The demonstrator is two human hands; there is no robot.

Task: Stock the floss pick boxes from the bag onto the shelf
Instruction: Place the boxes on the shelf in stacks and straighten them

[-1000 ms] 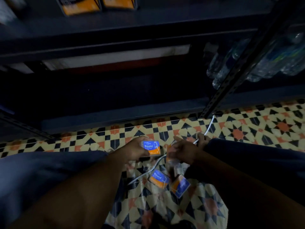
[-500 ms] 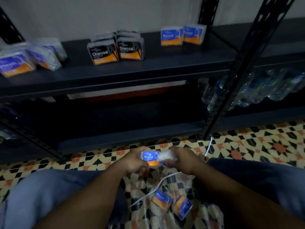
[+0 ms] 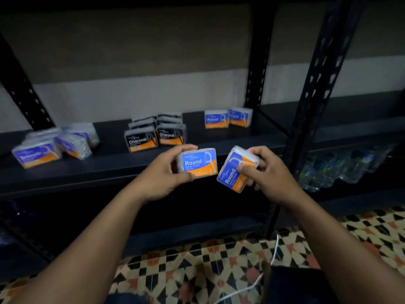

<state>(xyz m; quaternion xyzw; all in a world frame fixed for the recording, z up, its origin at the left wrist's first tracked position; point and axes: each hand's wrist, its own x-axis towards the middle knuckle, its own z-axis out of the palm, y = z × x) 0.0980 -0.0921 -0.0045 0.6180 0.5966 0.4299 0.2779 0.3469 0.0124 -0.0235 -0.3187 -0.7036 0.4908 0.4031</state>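
My left hand (image 3: 163, 175) grips an upright blue-and-orange "Round" floss pick box (image 3: 198, 163) in front of the dark shelf (image 3: 219, 140). My right hand (image 3: 266, 172) holds a second "Round" box (image 3: 234, 172), tilted on its side, just right of the first. Both boxes hover at the shelf's front edge. Two "Round" boxes (image 3: 228, 118) stand at the back of the shelf. The bag is out of view.
On the same shelf sit black "Charcoal" boxes (image 3: 154, 134) in the middle and "Smooth" boxes (image 3: 50, 147) at the left. A black perforated upright (image 3: 313, 95) rises at the right, with water bottles (image 3: 341, 170) behind it. A white cord (image 3: 274, 255) lies on the patterned tile floor.
Both hands have risen from the floor to shelf height, each carrying a "Round" box. My view has tilted up from the floor to the shelf.
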